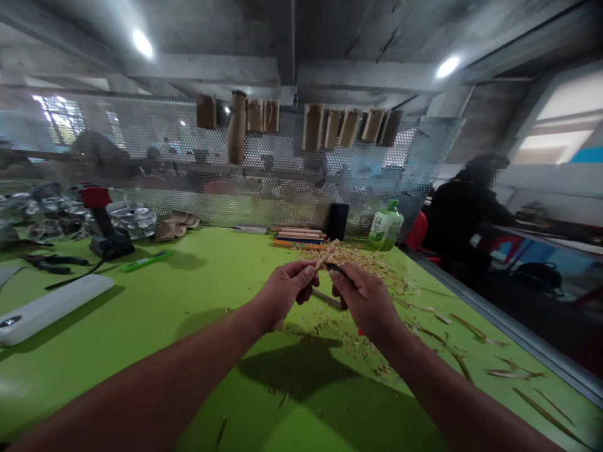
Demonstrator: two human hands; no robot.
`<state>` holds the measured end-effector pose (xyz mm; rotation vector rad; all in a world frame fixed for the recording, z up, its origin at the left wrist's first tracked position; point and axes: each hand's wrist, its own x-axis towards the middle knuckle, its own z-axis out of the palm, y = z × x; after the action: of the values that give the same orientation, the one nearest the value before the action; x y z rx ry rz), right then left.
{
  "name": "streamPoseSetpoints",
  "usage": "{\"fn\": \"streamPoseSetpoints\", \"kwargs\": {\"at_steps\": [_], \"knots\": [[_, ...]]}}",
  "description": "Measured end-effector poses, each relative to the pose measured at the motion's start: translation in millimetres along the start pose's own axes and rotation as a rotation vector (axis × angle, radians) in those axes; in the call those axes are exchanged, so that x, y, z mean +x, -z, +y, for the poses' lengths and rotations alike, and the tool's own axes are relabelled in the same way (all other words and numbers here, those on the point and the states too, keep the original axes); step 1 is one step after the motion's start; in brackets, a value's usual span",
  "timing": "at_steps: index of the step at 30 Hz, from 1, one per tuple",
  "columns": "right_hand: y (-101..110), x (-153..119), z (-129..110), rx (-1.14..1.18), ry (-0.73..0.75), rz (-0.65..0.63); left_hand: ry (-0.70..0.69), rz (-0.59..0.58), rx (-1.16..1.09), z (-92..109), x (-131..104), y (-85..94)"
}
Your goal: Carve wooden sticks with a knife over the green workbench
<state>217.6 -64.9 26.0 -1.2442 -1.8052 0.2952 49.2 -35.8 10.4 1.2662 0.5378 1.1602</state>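
My left hand (291, 285) is closed around a thin wooden stick (324, 257), pinched between thumb and fingers and pointing up and away. Close beside it, my right hand (365, 294) grips a dark knife (333, 268), its thumb pressed along it near the stick; most of the blade is hidden. Below and between the hands a grey metal strip (327, 299) shows on the table. Pale wood shavings (367, 260) are scattered under and beyond both hands. A small red thing peeks out beneath the right wrist, too covered to name.
Behind the hands stand several wooden strips (298, 236), a black phone (338, 221) and a green bottle (386, 226). Leftward lie a green box cutter (147, 260), pliers (53, 262), a red-black drill (101, 220) and a white case (56, 309). A person (466, 213) sits at right.
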Motion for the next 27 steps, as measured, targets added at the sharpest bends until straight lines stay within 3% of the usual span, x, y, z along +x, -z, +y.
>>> {"fn": "streamPoseSetpoints", "kwargs": {"at_steps": [7,16,21,24,27], "knots": [[-2,1,1,0.013,-0.042,-0.010,-0.019,0.014,0.096,1,1,0.5],[-12,-2,-6,0.785,-0.454,-0.294,-0.104,0.115,0.142,-1,5,1.3],[-9,0,-4,1.076,-0.559,-0.457,-0.115,0.129,0.110,-1,6,1.7],[-7,3,-1,1.096,-0.584,-0.427,-0.059,0.116,0.062,1,4,2.0],[-5,7,4,0.989,-0.521,-0.314,-0.023,0.080,0.006,4,1,1.3]]}}
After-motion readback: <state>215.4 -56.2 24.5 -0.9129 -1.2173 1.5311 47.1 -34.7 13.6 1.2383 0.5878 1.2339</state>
